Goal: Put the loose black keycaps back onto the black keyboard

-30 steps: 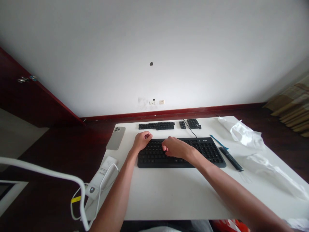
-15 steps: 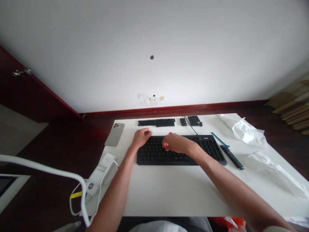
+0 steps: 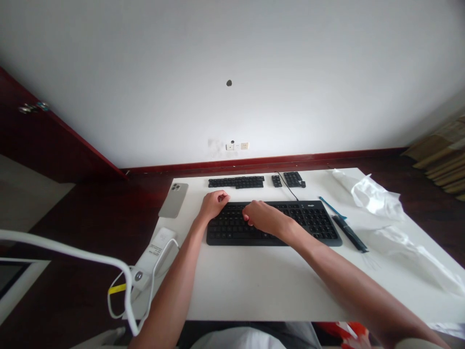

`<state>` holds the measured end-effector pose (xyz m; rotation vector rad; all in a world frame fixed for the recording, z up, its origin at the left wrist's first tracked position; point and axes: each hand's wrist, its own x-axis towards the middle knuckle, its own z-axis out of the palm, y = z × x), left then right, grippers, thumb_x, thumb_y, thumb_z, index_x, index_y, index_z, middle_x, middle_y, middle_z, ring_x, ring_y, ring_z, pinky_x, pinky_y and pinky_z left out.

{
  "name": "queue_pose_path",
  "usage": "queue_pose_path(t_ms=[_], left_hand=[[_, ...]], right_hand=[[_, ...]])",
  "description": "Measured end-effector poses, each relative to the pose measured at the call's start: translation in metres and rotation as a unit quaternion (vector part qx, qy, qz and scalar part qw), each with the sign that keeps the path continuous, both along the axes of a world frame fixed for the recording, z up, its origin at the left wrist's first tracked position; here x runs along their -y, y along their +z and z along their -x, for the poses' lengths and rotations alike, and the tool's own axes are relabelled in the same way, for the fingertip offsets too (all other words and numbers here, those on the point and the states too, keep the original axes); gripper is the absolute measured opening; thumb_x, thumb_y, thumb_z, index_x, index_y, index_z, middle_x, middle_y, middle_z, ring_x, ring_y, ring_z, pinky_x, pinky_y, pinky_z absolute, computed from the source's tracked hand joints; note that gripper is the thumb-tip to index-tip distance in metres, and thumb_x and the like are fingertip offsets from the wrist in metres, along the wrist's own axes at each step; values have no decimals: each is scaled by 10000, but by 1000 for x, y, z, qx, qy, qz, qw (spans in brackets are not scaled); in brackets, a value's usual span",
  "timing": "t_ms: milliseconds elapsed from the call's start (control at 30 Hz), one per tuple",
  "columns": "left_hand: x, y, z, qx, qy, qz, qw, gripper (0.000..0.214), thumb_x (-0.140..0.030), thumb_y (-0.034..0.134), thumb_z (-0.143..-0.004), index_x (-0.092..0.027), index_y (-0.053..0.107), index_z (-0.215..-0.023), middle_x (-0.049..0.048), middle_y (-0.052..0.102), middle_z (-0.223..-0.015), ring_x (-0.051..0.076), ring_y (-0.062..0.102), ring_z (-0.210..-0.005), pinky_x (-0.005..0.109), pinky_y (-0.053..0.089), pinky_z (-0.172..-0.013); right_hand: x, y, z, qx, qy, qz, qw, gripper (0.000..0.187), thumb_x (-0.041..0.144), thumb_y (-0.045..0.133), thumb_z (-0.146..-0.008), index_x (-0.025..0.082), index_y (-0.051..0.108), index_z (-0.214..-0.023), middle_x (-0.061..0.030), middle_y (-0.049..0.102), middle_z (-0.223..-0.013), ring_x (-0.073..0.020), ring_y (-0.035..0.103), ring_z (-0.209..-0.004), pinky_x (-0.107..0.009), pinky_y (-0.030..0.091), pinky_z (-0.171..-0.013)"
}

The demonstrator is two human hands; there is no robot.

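Note:
A black keyboard (image 3: 232,236) lies flat on the white table. At its upper left corner rests my left hand (image 3: 213,205), fingers curled in with thumb and forefinger close together; whether anything is between them cannot be made out. Over the left-middle keys is my right hand (image 3: 264,216), closed with its fingertips pointing down at the keys. What those fingertips hold, if anything, is hidden. Behind the keyboard, black keycaps are laid out in groups: a long block (image 3: 236,182), a small block (image 3: 276,181) and a number-pad block (image 3: 292,179).
A phone (image 3: 174,200) and a white power strip (image 3: 154,252) with a looping white cable lie at left. Right of the keyboard are a thin blue tool (image 3: 332,208), a black brush-like tool (image 3: 349,233) and crumpled clear plastic (image 3: 376,196). The keyboard's cord (image 3: 288,188) runs to the back edge.
My right hand has shifted very slightly left over the keys, still closed. The left hand stays at the keyboard's corner. The whole view has moved a little.

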<state>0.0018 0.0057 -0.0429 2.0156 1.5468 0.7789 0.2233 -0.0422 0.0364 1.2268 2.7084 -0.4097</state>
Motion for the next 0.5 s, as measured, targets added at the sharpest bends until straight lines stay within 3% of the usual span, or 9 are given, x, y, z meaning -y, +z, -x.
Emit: queue_pose_path(t_ms=[267, 500], left_hand=[[0, 0, 1, 3, -5, 1, 1000, 271, -392, 565, -918, -200, 718, -804, -6, 709, -760, 148, 596, -696, 263, 386, -676], [0, 2, 1, -7, -5, 3, 1000, 275, -403, 568, -922, -203, 724, -818, -9, 700, -744, 144, 581, -669, 268, 380, -665]], right_hand=[[-10, 3, 1, -24, -83, 71, 994, 159, 72, 745, -794, 211, 792, -856, -28, 788, -836, -213, 743, -808, -242, 472, -653], [-22, 10, 10, 34, -115, 114, 986, 146, 158, 855, -737, 243, 813, -848, -34, 793, -874, -235, 745, -888, -270, 511, -731]])
